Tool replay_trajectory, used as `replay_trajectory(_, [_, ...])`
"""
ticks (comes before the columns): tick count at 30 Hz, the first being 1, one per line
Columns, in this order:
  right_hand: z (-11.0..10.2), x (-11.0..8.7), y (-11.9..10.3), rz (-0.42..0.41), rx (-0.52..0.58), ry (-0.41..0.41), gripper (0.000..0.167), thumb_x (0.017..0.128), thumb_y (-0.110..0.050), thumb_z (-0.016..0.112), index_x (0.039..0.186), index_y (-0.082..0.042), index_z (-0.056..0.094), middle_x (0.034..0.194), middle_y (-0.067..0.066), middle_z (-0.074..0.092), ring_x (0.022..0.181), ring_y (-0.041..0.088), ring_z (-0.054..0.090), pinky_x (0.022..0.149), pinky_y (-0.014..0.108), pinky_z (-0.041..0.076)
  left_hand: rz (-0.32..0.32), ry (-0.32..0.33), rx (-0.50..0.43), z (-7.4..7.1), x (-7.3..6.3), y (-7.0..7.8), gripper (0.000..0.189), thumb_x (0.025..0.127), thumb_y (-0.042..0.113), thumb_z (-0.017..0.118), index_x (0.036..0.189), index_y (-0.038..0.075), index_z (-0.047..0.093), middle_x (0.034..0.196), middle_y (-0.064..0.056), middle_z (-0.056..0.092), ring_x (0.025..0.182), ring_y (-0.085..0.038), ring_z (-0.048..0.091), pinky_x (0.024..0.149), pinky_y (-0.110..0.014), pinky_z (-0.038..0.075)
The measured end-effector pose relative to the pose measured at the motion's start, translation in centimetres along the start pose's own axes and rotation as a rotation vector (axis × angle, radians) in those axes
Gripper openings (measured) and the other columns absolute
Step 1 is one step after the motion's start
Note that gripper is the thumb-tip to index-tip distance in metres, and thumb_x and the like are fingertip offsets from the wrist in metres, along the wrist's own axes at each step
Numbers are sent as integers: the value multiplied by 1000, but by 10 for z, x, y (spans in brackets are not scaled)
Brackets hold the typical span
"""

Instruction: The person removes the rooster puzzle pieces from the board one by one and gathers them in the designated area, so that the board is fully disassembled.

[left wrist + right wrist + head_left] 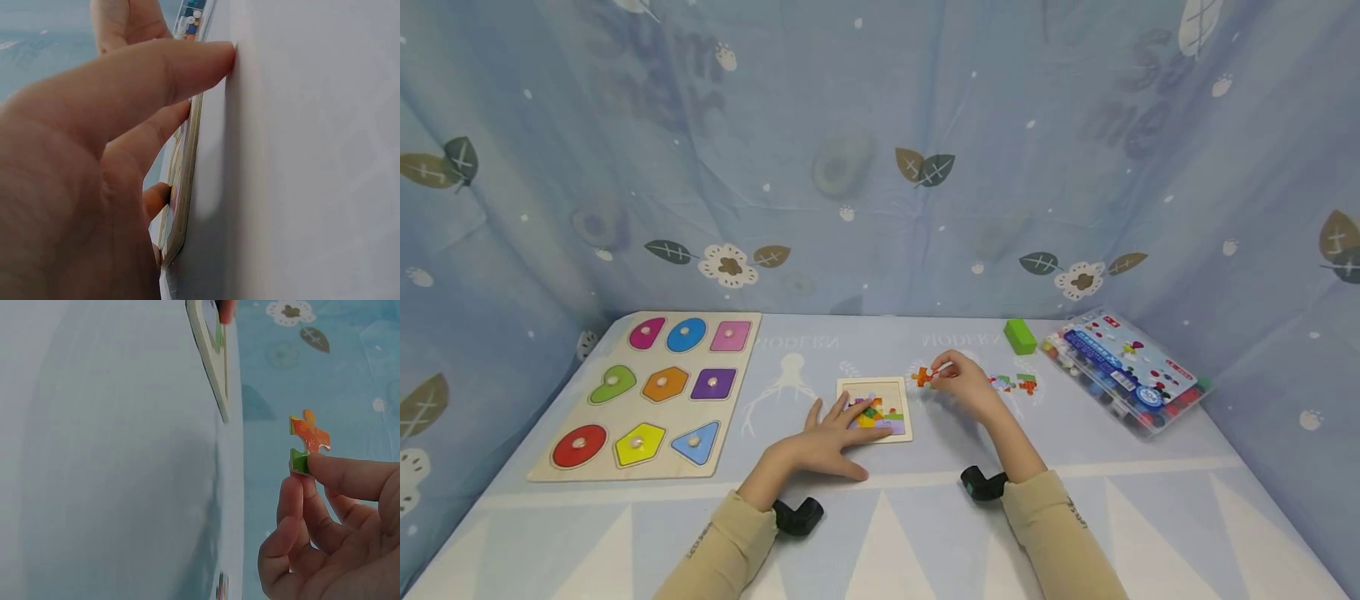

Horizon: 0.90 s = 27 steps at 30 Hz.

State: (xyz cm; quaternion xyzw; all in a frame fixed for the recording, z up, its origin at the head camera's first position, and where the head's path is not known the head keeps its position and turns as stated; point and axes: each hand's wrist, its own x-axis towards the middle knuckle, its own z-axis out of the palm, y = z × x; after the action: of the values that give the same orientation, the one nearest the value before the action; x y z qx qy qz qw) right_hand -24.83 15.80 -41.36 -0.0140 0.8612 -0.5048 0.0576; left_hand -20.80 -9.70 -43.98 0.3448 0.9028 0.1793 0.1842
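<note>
My left hand [827,442] lies spread over a small wooden puzzle frame [906,408], fingertips on the coloured pieces inside it and the thumb on the table beside it. In the left wrist view the frame's edge [195,137] shows beyond the fingers. My right hand [964,385] pinches an orange and green jigsaw piece [309,432] by its green corner between thumb and fingers, just right of the frame. More loose jigsaw pieces [1027,383] lie on the table to the right of that hand, partly hidden by it.
A wooden shape board [730,433] with knobbed coloured shapes lies at the left. Toward the back right are a green block [1020,337] and a clear plastic case [1127,371] of small coloured parts. Blue patterned cloth [850,167] hangs behind the table.
</note>
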Motion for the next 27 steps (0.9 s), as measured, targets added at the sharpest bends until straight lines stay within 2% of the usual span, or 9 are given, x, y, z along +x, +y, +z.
replay_trajectory(9, [-39,-11,27,33,85,-1,22,86,-3,59,105,2,51,81,4,46,72,19,46,67,33,43,10,0,-16,0,-1,0,63,82,42,61,140,29,40,155,-9,8,139,-41,-9,102,-66,-9])
replay_trajectory(17, [-67,-23,47,83,29,46,25,86,-4,59,109,3,52,84,5,52,72,16,49,64,30,44,4,0,-14,1,0,0,64,81,43,62,140,30,40,155,-8,8,139,-41,-8,102,-66,-8])
replay_trajectory(22, [-83,-30,57,127,-7,47,29,89,-6,57,115,4,52,90,7,58,74,15,54,64,30,45,-5,2,-8,2,0,1,64,81,43,62,140,31,41,155,-7,9,139,-40,-8,102,-66,-8])
replay_trajectory(27, [-95,-35,66,158,-27,53,32,89,-8,58,118,4,53,85,3,60,71,14,53,62,30,44,-11,6,-2,2,-1,1,64,81,43,62,140,32,40,155,-6,8,139,-40,-8,102,-66,-8])
